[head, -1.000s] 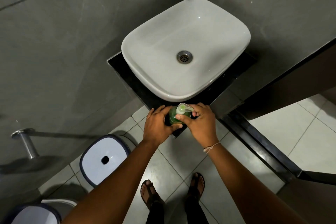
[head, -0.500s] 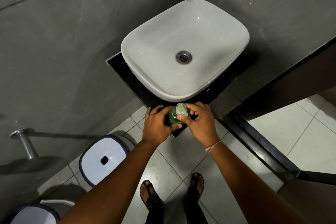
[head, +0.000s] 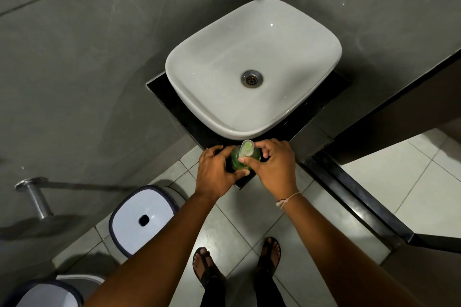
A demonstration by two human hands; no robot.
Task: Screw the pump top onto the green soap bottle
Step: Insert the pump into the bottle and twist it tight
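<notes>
The green soap bottle [head: 237, 162] stands on the near corner of the black counter [head: 172, 104], just in front of the white basin. My left hand [head: 216, 169] wraps around the bottle's left side and holds it. The whitish pump top [head: 246, 149] sits on the bottle's neck, its nozzle pointing away from me toward the basin. My right hand [head: 273, 164] pinches the pump top from the right with thumb and fingers. The bottle's lower body is hidden by my hands.
A white basin [head: 252, 67] with a metal drain fills the counter behind the bottle. Grey walls meet in a corner behind it. Below left stand a white bin [head: 142, 217] and a metal wall holder [head: 35, 194]. My sandalled feet are on the tiled floor.
The pump nozzle has turned from pointing right to pointing away toward the basin, with my right hand's fingers shifting around it. My left hand has stayed on the bottle.
</notes>
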